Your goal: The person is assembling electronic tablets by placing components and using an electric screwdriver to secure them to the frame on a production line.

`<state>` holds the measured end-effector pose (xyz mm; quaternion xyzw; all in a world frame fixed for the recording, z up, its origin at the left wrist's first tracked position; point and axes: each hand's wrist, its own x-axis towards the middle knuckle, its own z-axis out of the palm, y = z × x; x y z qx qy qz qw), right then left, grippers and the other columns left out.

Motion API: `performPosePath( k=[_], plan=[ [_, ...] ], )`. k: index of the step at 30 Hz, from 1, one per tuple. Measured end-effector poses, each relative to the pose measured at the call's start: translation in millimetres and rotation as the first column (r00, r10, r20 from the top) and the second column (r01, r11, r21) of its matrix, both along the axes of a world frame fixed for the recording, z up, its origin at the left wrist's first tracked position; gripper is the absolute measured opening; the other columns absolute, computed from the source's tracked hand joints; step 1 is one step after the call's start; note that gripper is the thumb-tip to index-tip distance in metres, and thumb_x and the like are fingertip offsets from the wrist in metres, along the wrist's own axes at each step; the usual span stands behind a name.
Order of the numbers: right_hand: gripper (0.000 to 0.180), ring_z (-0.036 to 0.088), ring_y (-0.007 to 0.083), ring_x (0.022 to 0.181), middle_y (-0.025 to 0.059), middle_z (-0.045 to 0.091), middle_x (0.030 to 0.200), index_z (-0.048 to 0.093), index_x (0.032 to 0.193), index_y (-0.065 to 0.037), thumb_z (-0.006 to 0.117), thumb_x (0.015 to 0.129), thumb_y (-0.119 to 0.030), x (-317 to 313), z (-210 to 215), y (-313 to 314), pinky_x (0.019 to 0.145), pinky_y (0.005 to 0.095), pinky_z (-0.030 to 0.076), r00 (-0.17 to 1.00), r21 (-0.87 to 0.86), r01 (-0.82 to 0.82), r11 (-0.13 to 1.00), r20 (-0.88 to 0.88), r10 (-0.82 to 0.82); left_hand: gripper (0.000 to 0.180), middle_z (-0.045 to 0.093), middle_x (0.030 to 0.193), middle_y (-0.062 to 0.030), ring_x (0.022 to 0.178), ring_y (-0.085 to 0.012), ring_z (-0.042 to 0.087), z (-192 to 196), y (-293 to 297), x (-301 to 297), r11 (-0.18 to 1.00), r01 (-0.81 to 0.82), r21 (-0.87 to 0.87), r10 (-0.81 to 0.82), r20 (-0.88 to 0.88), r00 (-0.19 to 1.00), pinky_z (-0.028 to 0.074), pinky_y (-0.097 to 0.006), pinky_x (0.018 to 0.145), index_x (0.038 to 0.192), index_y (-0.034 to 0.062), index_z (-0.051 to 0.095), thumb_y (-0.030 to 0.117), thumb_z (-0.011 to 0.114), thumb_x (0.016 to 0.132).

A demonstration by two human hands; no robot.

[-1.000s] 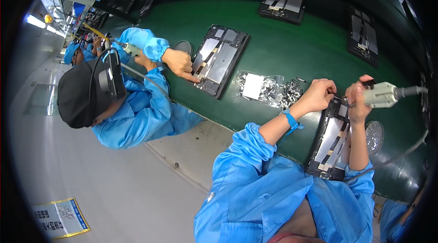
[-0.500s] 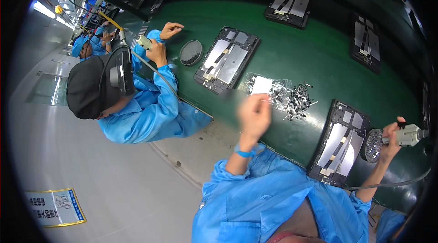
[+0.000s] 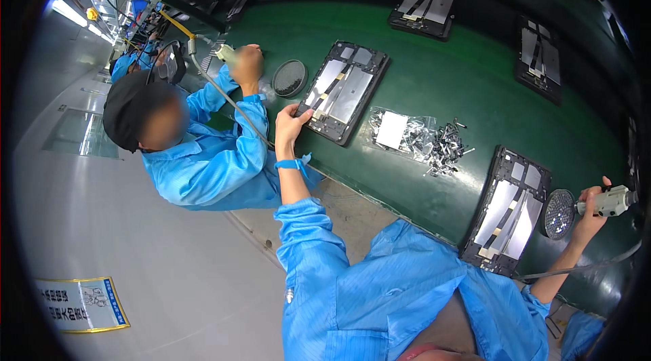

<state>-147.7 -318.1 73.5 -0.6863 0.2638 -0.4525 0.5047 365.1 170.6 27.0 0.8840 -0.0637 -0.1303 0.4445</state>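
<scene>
My left hand [image 3: 290, 125] reaches across to an opened tablet housing [image 3: 347, 93] with silver panels and dark ribbon strips. The thumb lies on its near left corner, with the fingers bent at the edge. My right hand [image 3: 591, 217], at the far right, is wrapped round a pale electric screwdriver [image 3: 614, 201] with a grey cable. Beside it stands a round dish of small shiny screws [image 3: 559, 214]. A second opened tablet housing [image 3: 505, 208] rests in front of me, left of that dish.
Loose black and silver small parts [image 3: 445, 149] lie beside a clear bag with a white label [image 3: 392, 130]. Two more opened housings [image 3: 424, 8] [image 3: 539, 59] sit farther back. At left, a co-worker in blue [image 3: 203, 157] holds another screwdriver [image 3: 224, 52] near a dish of dark pieces [image 3: 289, 78].
My left hand has moved left from beside the labelled bag to the corner of the farther tablet housing. My right hand keeps the screwdriver. The co-worker's head and hands have shifted.
</scene>
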Motion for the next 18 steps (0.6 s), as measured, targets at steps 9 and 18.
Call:
performPosePath(
  k=[9, 18],
  plan=[
    [0.049, 0.046, 0.0105, 0.068, 0.0028, 0.047, 0.077, 0.037, 0.128, 0.003, 0.059, 0.085, -0.006, 1.6, -6.2, 8.0, 0.063, 0.0232, 0.039, 0.998, 0.014, -0.007, 1.0, 0.056, 0.006, 0.032, 0.059, 0.063, -0.0069, 0.059, -0.0152, 0.053, 31.8, -24.1, -15.5, 0.965, 0.156, 0.212, -0.089, -0.296, 0.951, 0.037, -0.031, 0.052, 0.068, -0.0029, 0.062, 0.023, 0.08, 0.068],
    [0.051, 0.046, 0.01, 0.067, 0.0021, 0.047, 0.077, 0.037, 0.128, 0.003, 0.06, 0.084, -0.005, -5.7, -9.1, 1.7, 0.062, 0.0224, 0.039, 0.996, 0.041, -0.001, 0.999, 0.09, -0.002, 0.042, 0.064, 0.093, -0.0116, 0.077, -0.0177, 0.065, 52.8, -36.4, -77.8, 0.928, -0.05, -0.37, -0.093, -0.359, 0.929, 0.056, -0.034, 0.064, 0.114, -0.0051, 0.047, 0.028, 0.057, 0.091]
  ],
)
